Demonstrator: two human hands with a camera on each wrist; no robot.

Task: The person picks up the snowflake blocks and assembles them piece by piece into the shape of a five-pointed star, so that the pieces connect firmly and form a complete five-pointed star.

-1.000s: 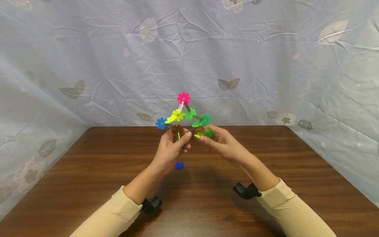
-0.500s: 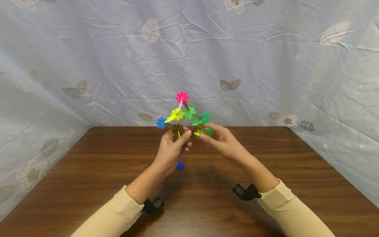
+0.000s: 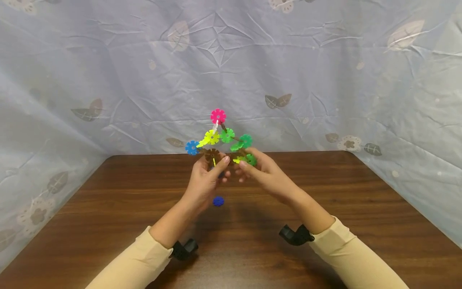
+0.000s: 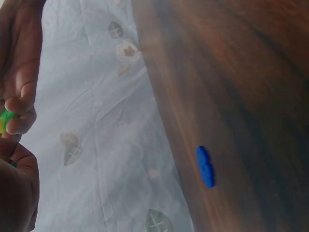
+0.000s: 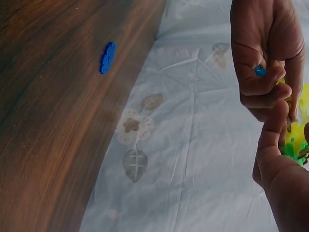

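Interlocking plastic snowflake discs [image 3: 225, 135] are joined into a roughly triangular shape, held above the table between both hands. A pink disc [image 3: 214, 116] tops it, with a white and a brown disc below. The left hand [image 3: 202, 180] pinches the lower left part, near a brown disc [image 3: 211, 154] and an upright yellow one; a blue piece is partly covered by its fingers. Green and yellow discs [image 3: 250, 159] at the lower right are pinched by the right hand [image 3: 270, 172]. Another blue disc [image 3: 192, 147] sticks out at the left. Fingers hide the lower joints.
One loose dark blue disc [image 3: 218, 201] lies flat on the brown wooden table [image 3: 231, 249], below the hands. It shows edge-on in both wrist views. A pale curtain [image 3: 231, 80] with leaf prints hangs behind the table and at its sides. Each wrist carries a black camera mount [image 3: 296, 236].
Both hands and the joined discs have shifted slightly left and up in the head view. The grips look the same, and the loose blue disc stays on the table.
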